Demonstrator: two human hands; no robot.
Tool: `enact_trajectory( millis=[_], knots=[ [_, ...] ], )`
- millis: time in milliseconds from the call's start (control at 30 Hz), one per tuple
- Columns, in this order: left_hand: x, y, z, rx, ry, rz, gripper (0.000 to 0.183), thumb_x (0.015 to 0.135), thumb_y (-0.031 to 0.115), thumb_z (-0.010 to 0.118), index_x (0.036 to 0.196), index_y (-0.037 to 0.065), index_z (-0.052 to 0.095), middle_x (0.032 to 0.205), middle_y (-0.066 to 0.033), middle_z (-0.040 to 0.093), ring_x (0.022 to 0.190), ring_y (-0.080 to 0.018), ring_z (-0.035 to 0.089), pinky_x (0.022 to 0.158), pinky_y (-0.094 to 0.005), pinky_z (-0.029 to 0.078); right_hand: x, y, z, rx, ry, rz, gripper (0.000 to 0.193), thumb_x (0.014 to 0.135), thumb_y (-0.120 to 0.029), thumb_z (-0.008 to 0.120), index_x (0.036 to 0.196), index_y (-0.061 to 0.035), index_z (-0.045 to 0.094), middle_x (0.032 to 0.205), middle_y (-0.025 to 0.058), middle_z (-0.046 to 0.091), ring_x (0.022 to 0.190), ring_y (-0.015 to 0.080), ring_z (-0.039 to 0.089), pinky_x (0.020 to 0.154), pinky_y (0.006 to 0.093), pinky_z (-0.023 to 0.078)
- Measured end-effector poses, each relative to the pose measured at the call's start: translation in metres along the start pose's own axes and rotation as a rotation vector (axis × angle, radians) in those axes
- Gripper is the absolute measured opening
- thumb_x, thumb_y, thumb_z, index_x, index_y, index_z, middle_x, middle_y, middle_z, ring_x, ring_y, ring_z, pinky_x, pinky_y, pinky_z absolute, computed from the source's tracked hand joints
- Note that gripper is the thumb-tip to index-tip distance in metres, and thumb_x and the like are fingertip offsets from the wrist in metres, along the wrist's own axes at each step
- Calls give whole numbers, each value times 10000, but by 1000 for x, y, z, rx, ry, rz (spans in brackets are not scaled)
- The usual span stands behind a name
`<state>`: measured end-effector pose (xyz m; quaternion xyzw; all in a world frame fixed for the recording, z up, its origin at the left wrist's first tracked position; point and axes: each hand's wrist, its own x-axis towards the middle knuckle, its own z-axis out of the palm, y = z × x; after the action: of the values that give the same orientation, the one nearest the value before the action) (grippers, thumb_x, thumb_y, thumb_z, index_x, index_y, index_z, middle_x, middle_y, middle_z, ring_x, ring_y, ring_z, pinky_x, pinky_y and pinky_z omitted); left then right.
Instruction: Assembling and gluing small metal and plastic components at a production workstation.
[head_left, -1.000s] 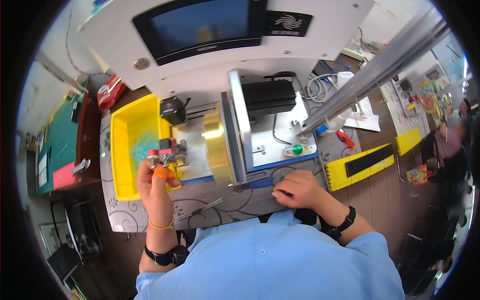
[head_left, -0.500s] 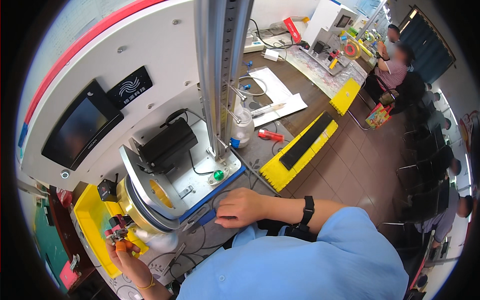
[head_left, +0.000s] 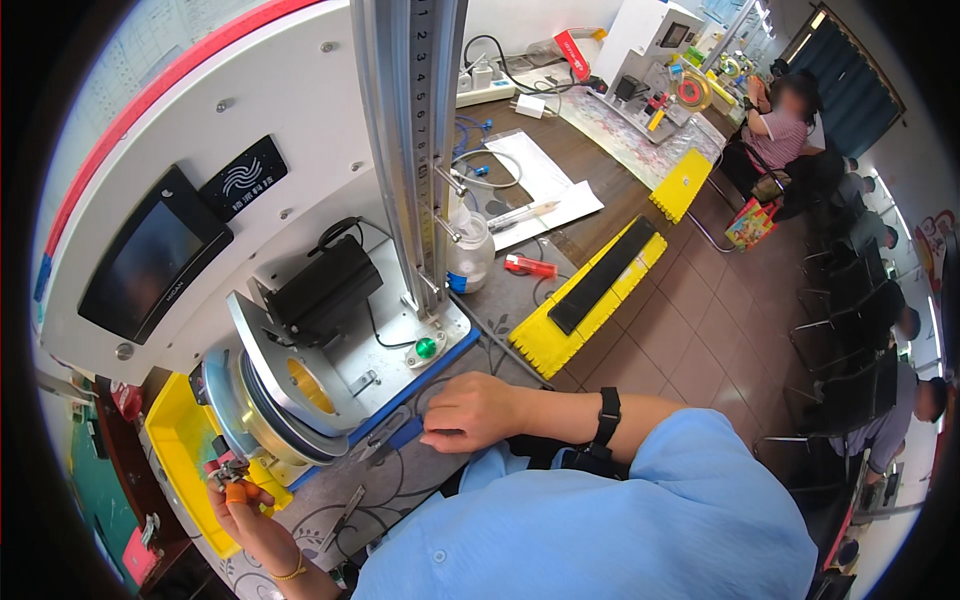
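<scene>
My left hand, an orange cover on one finger, pinches a small metal fixture with a reddish block. The fixture is at the front of the machine's round gold and grey wheel head. A pale blue-grey curved piece shows on the wheel's upper left side. A yellow part sits just beside my left fingers. My right hand rests with curled fingers by the blue edge of the machine base; whatever lies inside the fingers is hidden.
Behind the wheel are a black motor, a green button and a metal upright. A yellow tray sits left. A jar, red lighter and yellow ledge lie right. People sit farther off.
The view has shifted slightly. A pale piece that hung below the wheel is gone from there, and a blue-grey one now shows at its upper left. Both hands keep nearly the same place.
</scene>
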<state>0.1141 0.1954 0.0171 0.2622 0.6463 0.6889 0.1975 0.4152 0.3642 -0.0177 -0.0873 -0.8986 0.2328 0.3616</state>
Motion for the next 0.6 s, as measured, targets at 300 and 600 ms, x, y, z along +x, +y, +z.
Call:
enact_trajectory(
  millis=[300,600],
  knots=[
    [-2,7,10,-20,52,19,192,950,178,474,1071,45,542,740,-7,542,582,-62,454,521,-190,365,-1,1,1,0,-13,5,169,767,-196,708,713,-108,575,619,24,506,519,219,528,478,341,414],
    [-3,8,10,-30,36,17,192,957,160,467,1090,45,543,748,-12,551,582,-65,461,521,-187,370,0,1,0,6,-30,15,170,768,-194,709,713,-104,575,621,33,507,521,226,528,479,351,413]
  ],
)
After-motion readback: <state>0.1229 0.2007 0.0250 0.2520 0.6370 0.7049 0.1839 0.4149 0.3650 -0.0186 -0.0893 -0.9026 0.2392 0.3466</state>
